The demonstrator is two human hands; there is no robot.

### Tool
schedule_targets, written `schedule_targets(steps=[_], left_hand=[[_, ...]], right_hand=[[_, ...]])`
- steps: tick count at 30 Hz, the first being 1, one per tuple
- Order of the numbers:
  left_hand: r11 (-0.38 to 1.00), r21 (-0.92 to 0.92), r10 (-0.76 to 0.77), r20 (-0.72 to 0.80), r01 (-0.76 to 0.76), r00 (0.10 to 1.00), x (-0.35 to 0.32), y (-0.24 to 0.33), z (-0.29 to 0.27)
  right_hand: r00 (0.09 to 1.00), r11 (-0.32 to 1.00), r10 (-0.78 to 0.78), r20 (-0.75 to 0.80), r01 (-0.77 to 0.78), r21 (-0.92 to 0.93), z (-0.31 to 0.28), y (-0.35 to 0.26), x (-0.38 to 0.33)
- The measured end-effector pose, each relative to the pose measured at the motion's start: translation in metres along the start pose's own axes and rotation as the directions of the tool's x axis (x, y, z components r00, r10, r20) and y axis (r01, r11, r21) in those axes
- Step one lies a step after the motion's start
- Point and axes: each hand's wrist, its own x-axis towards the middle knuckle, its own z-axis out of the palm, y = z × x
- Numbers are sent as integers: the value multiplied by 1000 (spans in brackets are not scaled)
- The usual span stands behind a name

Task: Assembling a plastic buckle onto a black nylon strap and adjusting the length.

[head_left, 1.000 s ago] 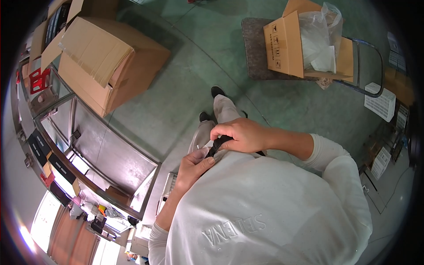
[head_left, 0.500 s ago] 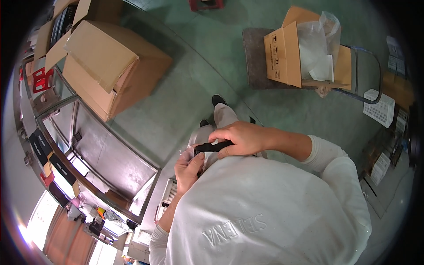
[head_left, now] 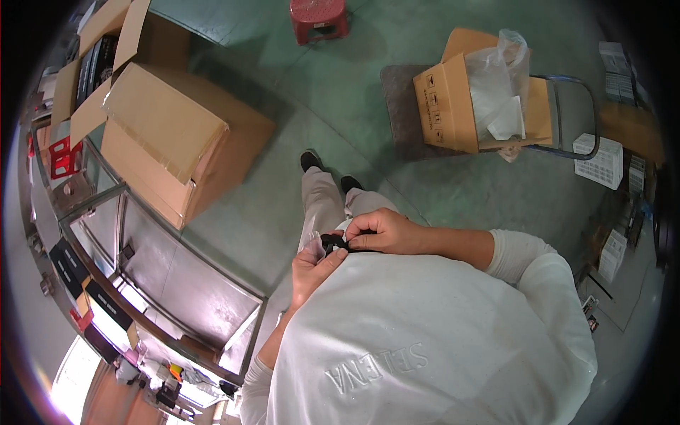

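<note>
The head view looks steeply down and ahead from above the wearer, its wide fisheye lens bowing straight edges toward a dark rim. The white-clothed torso (head_left: pixel 432 319) is nearest, the left grip (head_left: pixel 310 275) and right grip (head_left: pixel 384 232) lie beyond, and the green floor (head_left: pixel 354 99) stretches far.

One left hand (head_left: pixel 306 275), one right hand (head_left: pixel 388 231) and one black item (head_left: pixel 333 244) at the centre. Just above, two dark shoes (head_left: pixel 310 160). Top middle, one red stool (head_left: pixel 319 19). Upper left, two big cardboard boxes (head_left: pixel 237 145). Upper right, one open carton (head_left: pixel 446 106), one trolley (head_left: pixel 397 106), one clear plastic bag (head_left: pixel 490 79). Far right, seemingly at least two white crates (head_left: pixel 599 164); the dim rim blurs the count.
</note>
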Motion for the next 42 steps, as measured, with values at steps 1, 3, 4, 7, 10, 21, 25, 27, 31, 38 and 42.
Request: schedule_targets(steps=[1,3,4,7,10,21,25,27,31,38,42], left_hand=[[1000,6,2,32,-2,1000,4,6,-5],[1000,12,6,76,-7,997,13,20,-13],[1000,-5,-2,78,3,997,19,30,-16],[1000,-28,12,85,-9,996,31,52,-30],[999,-10,37,97,-36,995,44,78,-45],[994,-108,-1,12,2,1000,91,146,-65],[963,-268,-14,41,24,999,118,169,-56],[950,-313,-2,34,13,999,134,184,-46],[932,-363,10,5,-8,1000,164,218,-23],[922,-377,93,2,-85,996,208,287,27],[935,-346,86,12,-77,996,230,315,35]], right_hand=[[1000,1000,-2,-10,2,-6,0,-4,5],[997,995,33,-69,-26,93,2,-12,18],[996,996,32,-80,-25,87,4,-15,26],[993,983,29,-116,-8,185,4,-27,52],[992,990,33,-125,-16,139,4,-45,78],[995,955,77,-58,-90,-283,-43,-106,142],[994,977,111,21,-105,-186,-68,-121,173],[997,1000,-17,-72,17,2,-79,-119,189],[999,998,16,-46,-12,66,-121,-143,209],[988,981,141,66,-130,-145,-220,-218,223],[993,994,108,42,-109,23,-246,-245,243]])
